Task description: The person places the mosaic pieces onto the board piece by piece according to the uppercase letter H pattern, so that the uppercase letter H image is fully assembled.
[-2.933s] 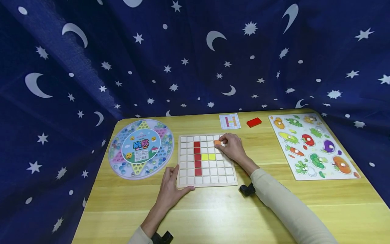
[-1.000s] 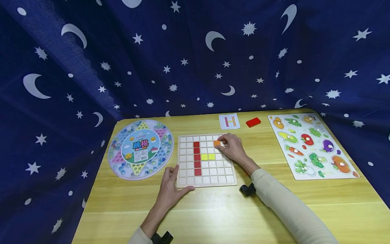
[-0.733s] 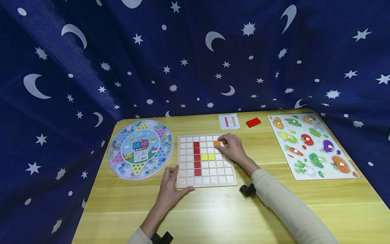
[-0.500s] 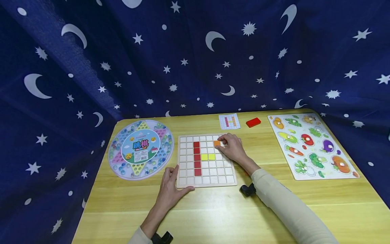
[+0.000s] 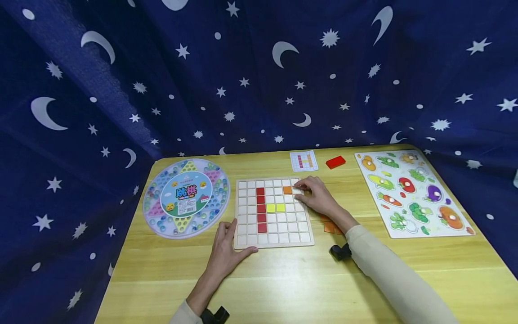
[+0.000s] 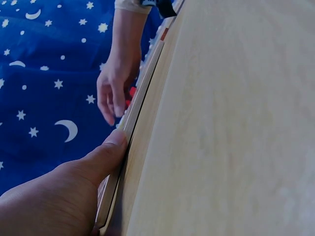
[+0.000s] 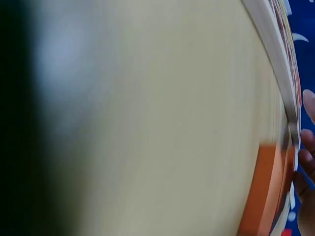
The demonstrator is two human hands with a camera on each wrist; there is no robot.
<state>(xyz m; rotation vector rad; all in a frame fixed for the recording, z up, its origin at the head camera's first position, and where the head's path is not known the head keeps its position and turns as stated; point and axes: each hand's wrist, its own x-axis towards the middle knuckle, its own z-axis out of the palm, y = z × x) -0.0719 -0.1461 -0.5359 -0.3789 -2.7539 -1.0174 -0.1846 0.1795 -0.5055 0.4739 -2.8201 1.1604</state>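
A wooden grid board (image 5: 273, 240) lies in the middle of the table, with a column of red tiles (image 5: 261, 208), two yellow tiles (image 5: 275, 208) and one orange tile (image 5: 287, 190) in its cells. My left hand (image 5: 223, 252) rests at the board's lower left corner. Its thumb lies along the front edge, its extended fingers at the left side; the left wrist view shows the thumb touching the rim. Just right of the orange tile, my right hand (image 5: 319, 194) hovers with thumb and fingers apart, nothing visible between them. Loose orange tiles (image 5: 329, 226) lie beneath the right forearm, partly hidden.
A pattern card (image 5: 304, 161) and a red block (image 5: 336, 162) lie behind the board. A round marble game board (image 5: 187, 198) is at the left. A vegetable puzzle board (image 5: 413, 193) lies at the right. A starry curtain (image 5: 259, 81) hangs behind the table (image 5: 291, 283).
My right hand has let go of the orange tile and moved right, leaving it flat in its cell. More loose orange tiles now show under the forearm. My left hand stays put.
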